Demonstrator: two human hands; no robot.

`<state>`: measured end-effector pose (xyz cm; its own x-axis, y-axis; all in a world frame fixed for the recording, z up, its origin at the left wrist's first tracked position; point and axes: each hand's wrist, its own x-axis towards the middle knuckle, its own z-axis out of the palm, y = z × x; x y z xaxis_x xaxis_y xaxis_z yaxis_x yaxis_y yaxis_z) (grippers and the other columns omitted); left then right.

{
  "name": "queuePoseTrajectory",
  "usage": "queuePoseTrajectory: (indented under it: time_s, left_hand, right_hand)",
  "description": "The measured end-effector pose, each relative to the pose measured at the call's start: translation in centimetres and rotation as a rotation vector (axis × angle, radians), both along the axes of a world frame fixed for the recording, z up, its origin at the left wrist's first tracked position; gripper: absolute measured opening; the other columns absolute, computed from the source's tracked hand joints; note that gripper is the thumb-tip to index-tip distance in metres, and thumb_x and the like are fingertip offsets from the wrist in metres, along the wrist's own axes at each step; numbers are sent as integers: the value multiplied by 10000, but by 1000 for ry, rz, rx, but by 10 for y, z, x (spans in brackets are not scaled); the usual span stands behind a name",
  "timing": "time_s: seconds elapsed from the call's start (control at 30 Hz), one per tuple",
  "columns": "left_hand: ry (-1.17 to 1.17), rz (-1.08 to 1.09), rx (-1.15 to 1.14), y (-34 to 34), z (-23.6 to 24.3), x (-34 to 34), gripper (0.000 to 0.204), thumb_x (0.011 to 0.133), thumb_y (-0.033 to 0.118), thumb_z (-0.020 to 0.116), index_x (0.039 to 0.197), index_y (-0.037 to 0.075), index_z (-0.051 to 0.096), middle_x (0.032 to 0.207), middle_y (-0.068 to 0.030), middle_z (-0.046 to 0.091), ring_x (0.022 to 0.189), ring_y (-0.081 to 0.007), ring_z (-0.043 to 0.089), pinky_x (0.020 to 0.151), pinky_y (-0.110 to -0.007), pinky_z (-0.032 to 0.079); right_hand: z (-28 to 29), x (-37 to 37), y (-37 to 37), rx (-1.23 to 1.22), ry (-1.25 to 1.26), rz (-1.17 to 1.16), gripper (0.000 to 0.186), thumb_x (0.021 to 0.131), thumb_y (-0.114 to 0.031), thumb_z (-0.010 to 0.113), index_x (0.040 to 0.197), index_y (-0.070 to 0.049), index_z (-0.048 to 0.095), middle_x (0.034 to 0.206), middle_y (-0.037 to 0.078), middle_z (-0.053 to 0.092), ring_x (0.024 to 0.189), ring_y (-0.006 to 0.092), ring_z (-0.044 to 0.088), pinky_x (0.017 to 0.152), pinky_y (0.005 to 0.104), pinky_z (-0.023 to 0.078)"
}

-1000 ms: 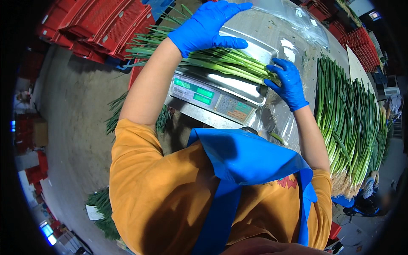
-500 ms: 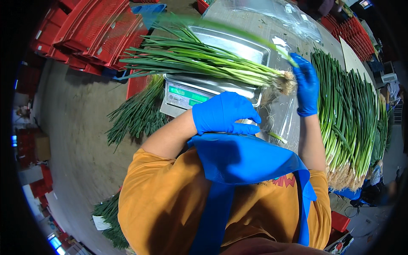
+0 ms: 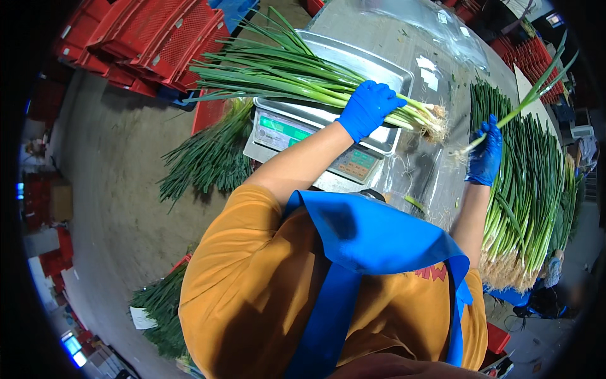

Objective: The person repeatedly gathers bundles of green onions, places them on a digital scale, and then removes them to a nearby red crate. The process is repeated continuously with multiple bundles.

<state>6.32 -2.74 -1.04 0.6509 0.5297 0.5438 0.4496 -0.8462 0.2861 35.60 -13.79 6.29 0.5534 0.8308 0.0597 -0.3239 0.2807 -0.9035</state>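
Note:
A bundle of green onions (image 3: 303,82) lies across the metal pan of a digital scale (image 3: 398,72), leaves to the left and roots to the right. My left hand (image 3: 368,112), in a blue glove, closes over the bundle near its white root end. Off to the right, my gloved right hand (image 3: 485,153) grips a single green onion (image 3: 527,101), its roots pointing left and its leaves up to the right. Beside that hand a large pile of green onions (image 3: 521,189) rests with its roots toward me.
Red plastic crates (image 3: 158,44) are stacked at the far left. More green onions (image 3: 211,151) hang left of the scale, others (image 3: 161,322) lie lower left. Clear plastic sheeting (image 3: 423,22) and white paper labels (image 3: 427,72) are on the table, with onion scraps near the scale.
My left hand has moved from near my apron up onto the bundle and closed on it. My right hand has swung a single green onion from over the scale to the right.

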Motion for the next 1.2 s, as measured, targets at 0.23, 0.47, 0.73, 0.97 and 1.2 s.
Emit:
queuePoseTrajectory:
  time_s: [0.23,0.47,0.73,0.97,1.2]
  left_hand:
    - [-184,15,197,-26,16,10,319,797,130,583,1109,179,629,1015,-53,594,1021,-260,553,950,-489,395]
    - [-165,-397,227,-97,40,21,421,789,150,579,1209,174,596,1111,-77,579,1119,-263,524,1029,-512,365]
    - [-67,-439,189,-102,35,20,519,853,263,558,1362,192,485,1240,-98,535,1213,-293,463,1076,-525,305]
    - [153,-241,75,-59,57,12,925,679,388,757,1468,206,310,1435,-155,365,1341,-359,330,1132,-539,193]
    - [568,82,17,23,50,-35,1219,513,409,868,1506,227,184,1397,-211,399,1323,-407,338,1099,-538,221]
  right_hand:
    - [-75,97,-74,-345,-349,-431,214,960,-128,536,1142,-51,617,762,18,608,551,49,467,473,188,355]
    - [-261,97,-170,-637,-861,-423,590,873,54,534,1417,-156,437,962,77,596,752,171,564,685,287,466]
    - [-202,57,-147,-839,-925,-216,620,863,37,555,1426,-192,430,941,102,570,725,179,498,686,343,448]
    - [-201,66,-148,-891,-566,-329,522,877,13,551,1358,-189,530,760,27,566,589,96,407,545,271,382]
    - [-230,92,-176,-904,-630,-454,481,848,-93,615,1324,-132,555,833,109,615,706,160,548,654,309,455]
